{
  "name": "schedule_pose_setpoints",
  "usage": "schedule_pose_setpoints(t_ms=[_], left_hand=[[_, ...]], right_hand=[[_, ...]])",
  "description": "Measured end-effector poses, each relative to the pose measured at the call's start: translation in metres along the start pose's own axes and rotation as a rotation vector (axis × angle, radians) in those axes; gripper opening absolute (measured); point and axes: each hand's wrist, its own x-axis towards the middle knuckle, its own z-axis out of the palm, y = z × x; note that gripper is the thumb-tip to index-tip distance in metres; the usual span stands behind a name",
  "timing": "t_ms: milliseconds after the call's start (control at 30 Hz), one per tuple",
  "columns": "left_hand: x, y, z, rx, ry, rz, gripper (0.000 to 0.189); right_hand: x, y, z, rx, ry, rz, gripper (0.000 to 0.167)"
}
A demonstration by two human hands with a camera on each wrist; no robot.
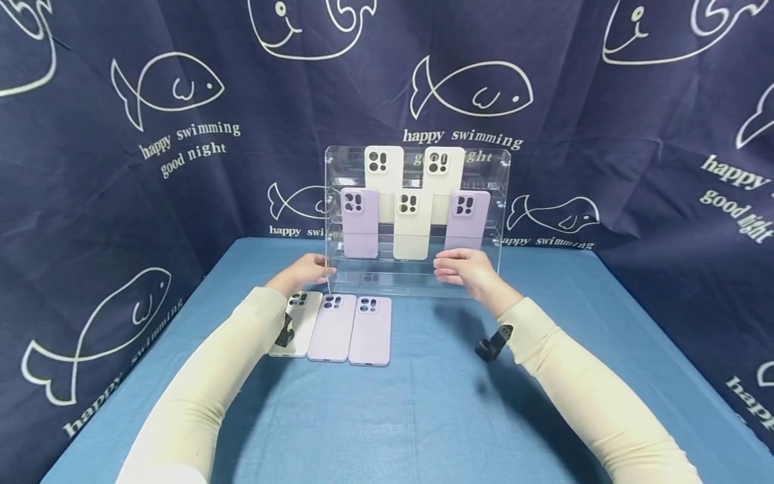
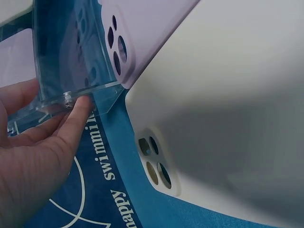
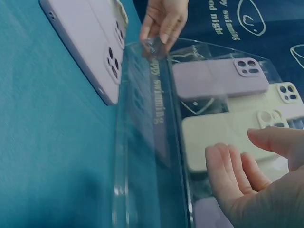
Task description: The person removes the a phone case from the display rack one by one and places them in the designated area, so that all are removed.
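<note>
A clear acrylic display stand (image 1: 417, 282) stands at the back of the table, holding several phone cases in white and lilac. My left hand (image 1: 310, 270) pinches the stand's left side edge; in the right wrist view its fingertips (image 3: 166, 37) straddle that corner. My right hand (image 1: 468, 270) hovers before the stand's right part with loosely bent fingers and nothing in them. Its fingertips overlap the lower end of a lilac case (image 1: 468, 218) in the head view. A white case (image 1: 413, 228) sits in the front middle of the stand.
On the blue tablecloth (image 1: 423, 417), a white case (image 1: 304, 326) and two lilac cases, one beside the other (image 1: 370, 333), lie in a row before the stand's left half. Dark blue fish-print cloth (image 1: 338, 121) hangs behind and at both sides.
</note>
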Motion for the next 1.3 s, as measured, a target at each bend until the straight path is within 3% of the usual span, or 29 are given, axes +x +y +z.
schedule_pose_setpoints(t_ms=[367,633,733,967,1300], left_hand=[[-0.006,0.003,0.004,0.022,0.014,-0.014,0.063],[-0.006,0.000,0.002,0.008,0.011,0.011,0.064],[-0.005,-0.001,0.001,-0.004,0.016,0.010,0.065],[-0.008,-0.003,0.004,-0.012,0.025,-0.028,0.064],[-0.014,0.001,0.005,-0.014,0.035,-0.010,0.062]], right_hand=[[0.006,-0.015,-0.028,0.052,0.156,-0.120,0.046],[0.016,-0.026,-0.038,0.172,0.328,-0.213,0.028],[0.020,-0.027,-0.041,0.190,0.383,-0.249,0.028],[0.029,-0.027,-0.050,0.000,0.511,-0.241,0.037],[0.031,-0.037,-0.054,-0.259,0.586,-0.179,0.044]])
